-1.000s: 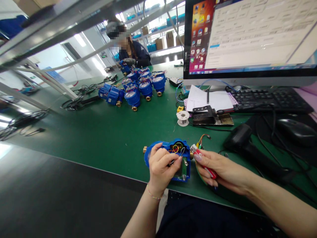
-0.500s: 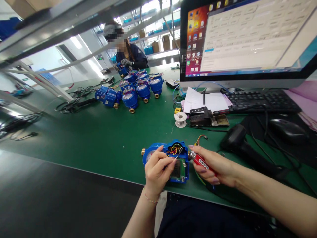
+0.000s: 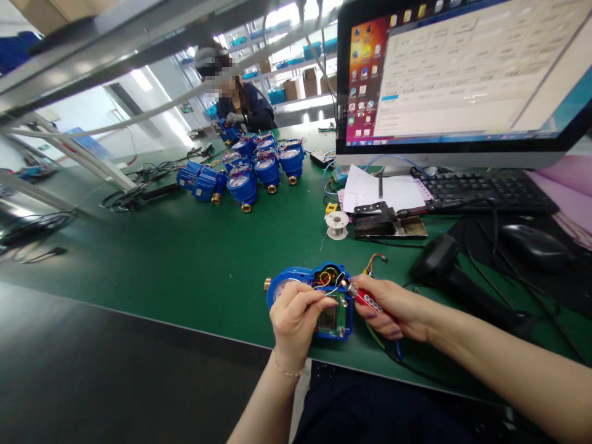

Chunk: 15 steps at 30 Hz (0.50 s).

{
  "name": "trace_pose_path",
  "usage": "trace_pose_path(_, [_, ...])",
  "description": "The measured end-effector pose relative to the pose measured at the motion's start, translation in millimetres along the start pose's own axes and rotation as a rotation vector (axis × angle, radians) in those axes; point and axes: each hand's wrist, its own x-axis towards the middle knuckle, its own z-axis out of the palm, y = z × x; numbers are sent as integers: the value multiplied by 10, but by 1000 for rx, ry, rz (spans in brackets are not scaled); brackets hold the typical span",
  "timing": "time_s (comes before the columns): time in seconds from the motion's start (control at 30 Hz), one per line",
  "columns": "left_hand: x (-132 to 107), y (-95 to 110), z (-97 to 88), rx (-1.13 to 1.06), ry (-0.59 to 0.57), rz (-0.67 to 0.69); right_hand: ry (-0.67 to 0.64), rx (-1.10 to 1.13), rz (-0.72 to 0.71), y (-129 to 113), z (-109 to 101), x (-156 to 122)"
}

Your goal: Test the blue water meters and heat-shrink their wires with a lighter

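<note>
At the near edge of the table, your left hand pinches solder wire and your right hand grips the iron, tip on the open meter wiring: joint apparently under way, cover not yet fitted.

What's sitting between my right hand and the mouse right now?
In the head view, a black handheld scanner lies on the green mat between the right hand, holding a red tool, and the mouse.

Mat left of meter lies open — scanner (cabled) flanks right hand.
</note>
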Motion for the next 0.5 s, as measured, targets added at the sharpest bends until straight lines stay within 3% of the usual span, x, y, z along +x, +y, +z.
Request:
trace_pose_path(0.27, [13, -4, -68, 45, -22, -6, -21, -40, -18, -84, 44, -7])
trace_pose_path(0.5, [12, 34, -13, 113, -29, 25, -1, -74, -6, -122, 83, -36])
